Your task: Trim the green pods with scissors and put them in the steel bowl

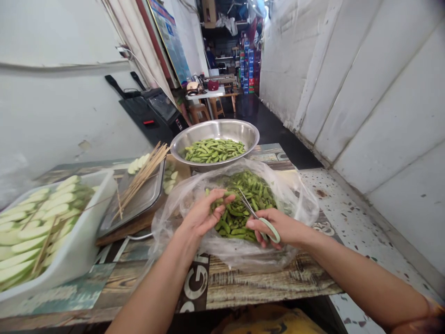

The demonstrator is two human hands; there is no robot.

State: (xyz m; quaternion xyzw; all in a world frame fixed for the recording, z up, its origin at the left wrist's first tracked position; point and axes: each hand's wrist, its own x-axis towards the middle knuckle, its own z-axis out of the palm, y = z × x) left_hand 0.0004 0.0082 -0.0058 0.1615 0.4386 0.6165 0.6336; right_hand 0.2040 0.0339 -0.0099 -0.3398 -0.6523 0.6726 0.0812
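My right hand grips a pair of scissors with pale green handles, fingers through the loops. Its blades point up and left over a clear plastic bag of edamame pods. My left hand is above the bag's left side, fingers curled, pinching what looks like an edamame pod by the scissor tips; the fingers partly hide it. Directly behind the bag, a wide steel bowl contains more edamame pods.
To the left, a white plastic tub holds skewered pale green slices. Thin wooden sticks lie across a metal tray on a wooden board. The patterned table ends close to my body; a wall runs along the right.
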